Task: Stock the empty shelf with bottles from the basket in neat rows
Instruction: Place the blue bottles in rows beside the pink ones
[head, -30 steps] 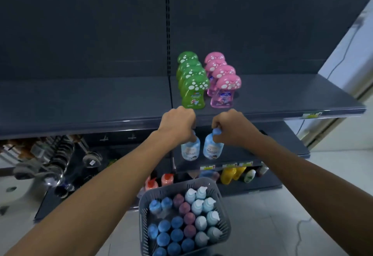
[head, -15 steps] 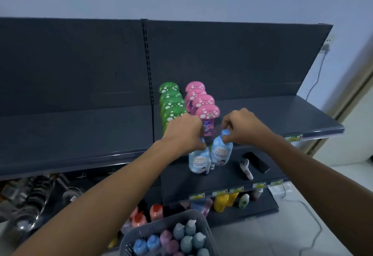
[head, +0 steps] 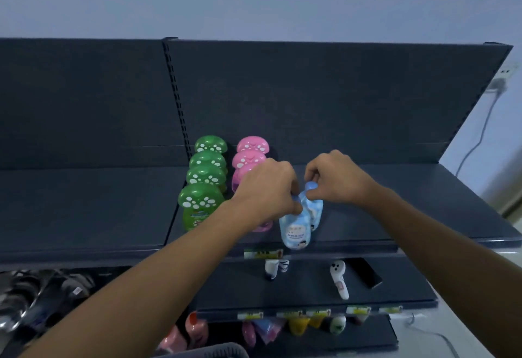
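Hands (head: 264,191) (head: 337,179) on blue bottles (head: 295,229) — shelf (head: 395,216) edge

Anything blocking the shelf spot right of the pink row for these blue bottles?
Nothing visible. The shelf right of the pink row is bare; left hand and right hand hold the blue bottles at its front. The pink row sits close beside the left hand.

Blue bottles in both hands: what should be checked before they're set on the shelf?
1. Left hand grips the front blue bottle by its top: ok.
2. Right hand pinches the rear blue bottle by its cap: ok.
3. Bare shelf right of the pink row: ok.
4. Both bottles roughly upright: ok.
5. Bases resting on the shelf: cannot tell.
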`<state>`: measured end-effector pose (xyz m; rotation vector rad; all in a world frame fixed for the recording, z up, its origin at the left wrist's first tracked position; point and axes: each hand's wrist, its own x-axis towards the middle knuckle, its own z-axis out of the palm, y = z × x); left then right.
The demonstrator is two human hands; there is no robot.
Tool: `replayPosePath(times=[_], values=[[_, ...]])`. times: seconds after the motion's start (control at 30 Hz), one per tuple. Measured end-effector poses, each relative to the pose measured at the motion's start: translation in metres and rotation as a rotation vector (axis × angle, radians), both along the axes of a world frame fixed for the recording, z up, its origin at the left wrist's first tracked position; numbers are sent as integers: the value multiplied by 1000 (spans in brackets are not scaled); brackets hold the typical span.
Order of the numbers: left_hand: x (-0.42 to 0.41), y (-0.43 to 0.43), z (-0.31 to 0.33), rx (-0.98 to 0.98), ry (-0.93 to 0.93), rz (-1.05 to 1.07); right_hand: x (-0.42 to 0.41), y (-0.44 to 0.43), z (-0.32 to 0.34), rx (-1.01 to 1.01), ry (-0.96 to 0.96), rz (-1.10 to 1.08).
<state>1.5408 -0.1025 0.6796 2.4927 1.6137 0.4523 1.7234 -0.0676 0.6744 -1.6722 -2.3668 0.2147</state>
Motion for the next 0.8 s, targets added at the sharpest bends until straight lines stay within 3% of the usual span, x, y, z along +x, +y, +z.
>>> replayPosePath(times=[0.37,0.8], values=[[44,83,-5,-38,-72,98,28,111,0,-24,13,74],[57,155,-24,-87,-19,247,22,192,-17,-74,65,112]])
